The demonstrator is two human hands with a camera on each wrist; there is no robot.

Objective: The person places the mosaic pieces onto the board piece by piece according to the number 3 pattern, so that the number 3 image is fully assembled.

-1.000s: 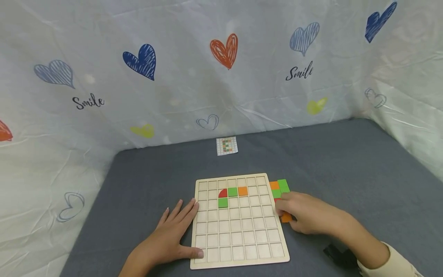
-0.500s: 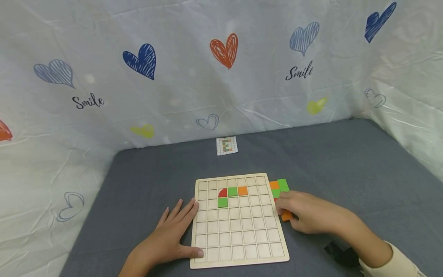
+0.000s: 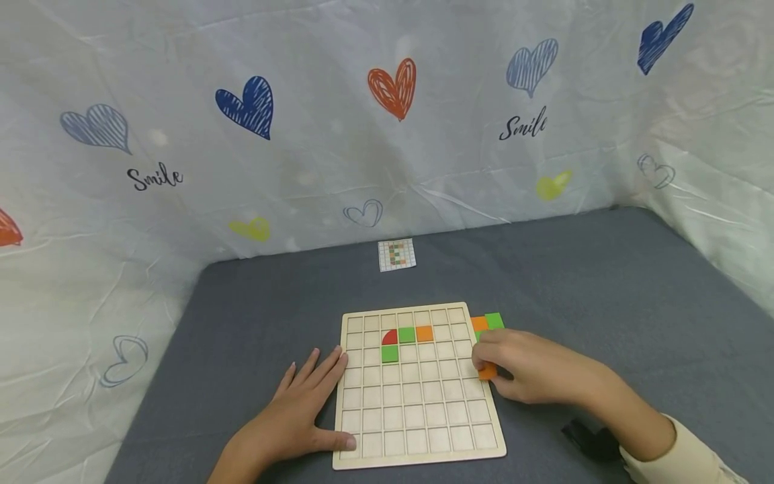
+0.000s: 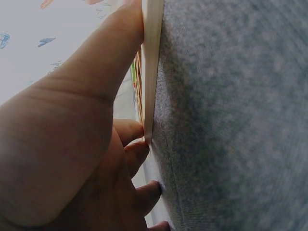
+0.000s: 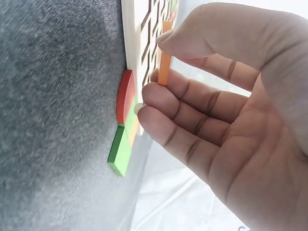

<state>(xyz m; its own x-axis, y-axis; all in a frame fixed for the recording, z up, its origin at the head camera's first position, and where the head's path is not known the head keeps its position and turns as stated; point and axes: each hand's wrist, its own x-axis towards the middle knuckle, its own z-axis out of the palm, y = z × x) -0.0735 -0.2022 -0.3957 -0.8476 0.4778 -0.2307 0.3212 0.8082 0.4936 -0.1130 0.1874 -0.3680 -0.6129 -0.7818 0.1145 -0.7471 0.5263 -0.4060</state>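
Grey cloth [image 3: 580, 286] underneath, board [image 3: 415, 430] on it; left hand [image 3: 295, 411] spread along board's left edge. Right hand [image 3: 538, 366] pinches orange tile [image 3: 486, 372] over board's right edge. Risk: weak pinch could drop it; low sweep could scatter loose tiles [image 3: 494, 320] beside that edge

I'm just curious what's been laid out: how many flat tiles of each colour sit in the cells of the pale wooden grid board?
Flat green square tiles: 2
Flat orange square tile: 1
Flat red quarter-round tile: 1
Total: 4, leaving out the orange tile pinched in the right hand.
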